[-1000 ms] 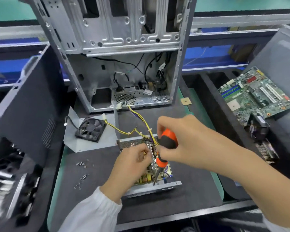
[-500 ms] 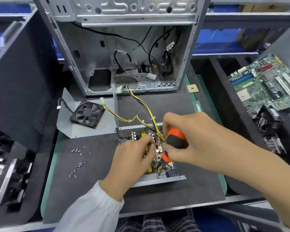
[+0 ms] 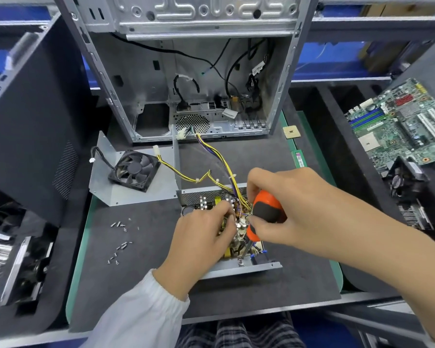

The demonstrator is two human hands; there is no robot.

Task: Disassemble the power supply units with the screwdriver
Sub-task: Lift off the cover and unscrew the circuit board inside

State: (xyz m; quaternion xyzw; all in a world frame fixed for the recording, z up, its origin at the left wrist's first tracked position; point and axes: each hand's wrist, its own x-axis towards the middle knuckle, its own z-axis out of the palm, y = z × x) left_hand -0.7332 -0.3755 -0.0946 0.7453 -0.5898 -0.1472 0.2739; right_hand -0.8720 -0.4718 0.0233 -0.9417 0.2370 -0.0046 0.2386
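Note:
An opened power supply unit (image 3: 239, 268) lies on the dark mat in the middle, its circuit board and yellow wire bundle (image 3: 211, 153) exposed. My right hand (image 3: 286, 209) grips an orange-and-black screwdriver (image 3: 265, 212), shaft pointing down to a screw near the unit's front wall. My left hand (image 3: 201, 239) lies on the board beside it, fingers curled in among the components; what they grip is hidden. The unit's grey cover with a black fan (image 3: 135, 170) lies to the left.
An empty metal computer case (image 3: 186, 71) stands behind the unit. Several loose screws (image 3: 118, 237) lie on the mat at left. A green motherboard (image 3: 402, 124) rests in a bin at right, a dark case panel (image 3: 30, 116) at left. A CPU chip (image 3: 291, 132) and RAM stick (image 3: 298, 159) lie right of the case.
The view has moved closer and lower over the unit. Both hands stay on the power supply, the screwdriver still upright at the board's front right.

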